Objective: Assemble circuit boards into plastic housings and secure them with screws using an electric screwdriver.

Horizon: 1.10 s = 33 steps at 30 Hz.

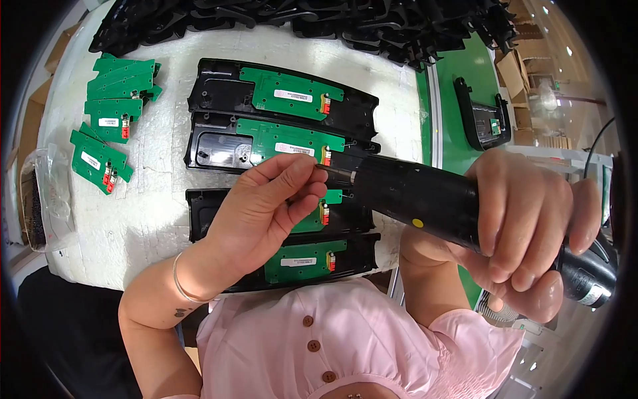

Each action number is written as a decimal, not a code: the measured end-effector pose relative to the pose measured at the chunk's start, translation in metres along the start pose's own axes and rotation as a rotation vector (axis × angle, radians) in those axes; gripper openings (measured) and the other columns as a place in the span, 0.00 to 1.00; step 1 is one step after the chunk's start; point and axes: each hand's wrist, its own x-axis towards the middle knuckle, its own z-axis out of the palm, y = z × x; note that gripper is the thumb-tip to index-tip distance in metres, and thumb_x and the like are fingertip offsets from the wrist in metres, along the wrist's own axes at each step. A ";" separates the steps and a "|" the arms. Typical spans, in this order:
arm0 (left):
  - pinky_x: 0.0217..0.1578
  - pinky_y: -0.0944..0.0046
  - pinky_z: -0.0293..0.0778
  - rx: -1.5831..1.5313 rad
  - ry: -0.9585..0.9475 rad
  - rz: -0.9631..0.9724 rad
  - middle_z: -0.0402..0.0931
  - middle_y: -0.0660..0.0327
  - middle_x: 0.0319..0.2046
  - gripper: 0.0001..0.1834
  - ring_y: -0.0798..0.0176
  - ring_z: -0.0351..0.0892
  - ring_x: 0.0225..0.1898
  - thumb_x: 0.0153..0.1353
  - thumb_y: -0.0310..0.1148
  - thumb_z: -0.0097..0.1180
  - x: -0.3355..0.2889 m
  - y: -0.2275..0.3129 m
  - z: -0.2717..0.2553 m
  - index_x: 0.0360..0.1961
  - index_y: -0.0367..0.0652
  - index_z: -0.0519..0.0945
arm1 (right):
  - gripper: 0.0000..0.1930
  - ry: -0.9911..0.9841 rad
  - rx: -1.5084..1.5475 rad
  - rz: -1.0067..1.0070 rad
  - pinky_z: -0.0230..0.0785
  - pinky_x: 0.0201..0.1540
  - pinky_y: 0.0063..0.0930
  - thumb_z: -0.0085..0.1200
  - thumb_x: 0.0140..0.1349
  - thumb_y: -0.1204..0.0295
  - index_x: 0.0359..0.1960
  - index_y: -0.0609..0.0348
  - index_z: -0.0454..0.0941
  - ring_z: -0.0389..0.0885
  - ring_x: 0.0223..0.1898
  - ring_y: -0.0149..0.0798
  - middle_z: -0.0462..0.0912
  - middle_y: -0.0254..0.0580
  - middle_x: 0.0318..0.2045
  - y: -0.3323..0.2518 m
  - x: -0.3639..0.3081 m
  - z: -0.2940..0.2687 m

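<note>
Right hand point(531, 213) wrapped firmly around black power screwdriver point(405, 196), yellow dot point(417, 223) on its side. Screwdriver is held up above the right part of the trays, tip pointing left. Left hand point(262, 193): narrow pinch, thumb and forefinger on the tip of the metal bit point(340, 173); can't tell if a small piece sits between the fingertips. Thin bracelet point(176, 279) on left wrist.

Below the hands, four black trays point(226, 94) in a column on white table point(146, 219), each with a green circuit board point(266, 86) with white label and red connector; left hand and screwdriver partly cover the lower ones. Loose green boards point(119, 83) overlap at left, clear plastic bag point(58, 199) near them. Black plastic parts point(319, 23) heaped along far edge. At right, black case point(475, 123) on green surface point(455, 63).
</note>
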 end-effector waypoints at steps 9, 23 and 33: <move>0.36 0.75 0.76 -0.086 -0.082 -0.056 0.76 0.60 0.34 0.12 0.70 0.77 0.33 0.62 0.37 0.49 -0.001 -0.001 -0.006 0.39 0.38 0.75 | 0.14 0.187 -0.004 0.062 0.68 0.25 0.09 0.51 0.42 0.75 0.32 0.55 0.63 0.73 0.14 0.19 0.74 0.22 0.14 0.001 -0.002 0.012; 0.48 0.63 0.72 0.156 0.015 -0.090 0.72 0.46 0.43 0.17 0.51 0.75 0.46 0.67 0.33 0.35 0.001 -0.007 0.009 0.50 0.31 0.65 | 0.15 0.357 -0.063 0.214 0.64 0.20 0.27 0.44 0.46 0.82 0.38 0.64 0.63 0.65 0.14 0.31 0.70 0.40 0.16 0.064 -0.014 -0.022; 0.35 0.73 0.74 0.346 0.050 -0.049 0.77 0.59 0.33 0.09 0.66 0.78 0.35 0.62 0.30 0.48 -0.002 -0.005 0.009 0.41 0.38 0.73 | 0.14 0.343 -0.106 0.293 0.65 0.21 0.27 0.45 0.45 0.82 0.37 0.64 0.64 0.66 0.14 0.31 0.71 0.41 0.16 0.071 -0.009 -0.026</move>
